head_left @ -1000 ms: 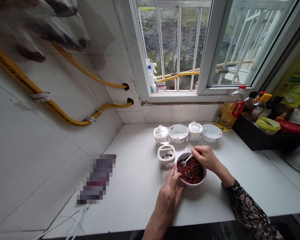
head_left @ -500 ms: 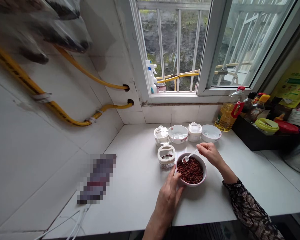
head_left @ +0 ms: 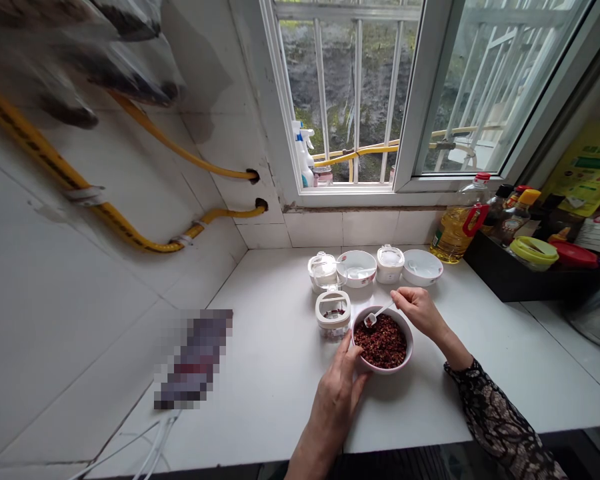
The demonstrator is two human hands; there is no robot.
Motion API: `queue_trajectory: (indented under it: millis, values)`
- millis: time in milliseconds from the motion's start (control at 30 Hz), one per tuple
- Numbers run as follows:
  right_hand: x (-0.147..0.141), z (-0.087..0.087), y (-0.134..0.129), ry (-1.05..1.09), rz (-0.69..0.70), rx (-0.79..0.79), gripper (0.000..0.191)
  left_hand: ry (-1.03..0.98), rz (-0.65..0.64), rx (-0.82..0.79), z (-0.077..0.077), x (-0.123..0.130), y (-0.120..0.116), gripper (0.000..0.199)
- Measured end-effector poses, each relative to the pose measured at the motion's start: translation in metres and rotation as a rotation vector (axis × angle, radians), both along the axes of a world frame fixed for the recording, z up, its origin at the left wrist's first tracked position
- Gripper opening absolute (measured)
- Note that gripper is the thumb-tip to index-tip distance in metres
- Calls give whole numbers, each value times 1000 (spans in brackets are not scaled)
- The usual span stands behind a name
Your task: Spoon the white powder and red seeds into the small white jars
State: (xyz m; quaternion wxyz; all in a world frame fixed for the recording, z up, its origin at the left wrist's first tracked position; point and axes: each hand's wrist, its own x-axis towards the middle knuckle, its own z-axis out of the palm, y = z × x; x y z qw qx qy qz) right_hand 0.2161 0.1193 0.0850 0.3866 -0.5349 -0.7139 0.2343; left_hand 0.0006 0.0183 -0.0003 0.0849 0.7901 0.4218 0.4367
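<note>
My left hand (head_left: 336, 393) grips the near left side of a white bowl (head_left: 391, 370) with a pinkish rim. Dark red dried bits (head_left: 384, 343), resembling Sichuan peppercorns, fill much of it. Between the thumb and fingers of my right hand (head_left: 416, 308) is the handle of a small white plastic spoon (head_left: 371, 321). The spoon's scoop rests over the far left part of the bowl and carries a few red bits. Left of the bowl stands a clear jar (head_left: 333, 316) with a cream rim, its lid up and some red bits inside.
Behind these are two lidded jars (head_left: 323, 273) (head_left: 390, 265) and two white bowls (head_left: 356, 270) (head_left: 423, 268). An oil bottle (head_left: 455, 227) and a black box (head_left: 500, 267) of condiments stand at right. A blurred-out object (head_left: 195, 360) with white cables lies left.
My right hand has shifted very slightly left and down with the spoon. The left hand and the bowl look unchanged.
</note>
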Motion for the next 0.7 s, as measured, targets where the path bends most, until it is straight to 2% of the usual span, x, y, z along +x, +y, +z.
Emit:
queue_trajectory:
  millis: [333,700]
  values:
    - [0,-1,-1,-55,-6,77,45,-9,7,12,2,2,-1,35]
    - [-1,-4,0,-83,12,40,45,-12,2,4,2,2,0,37]
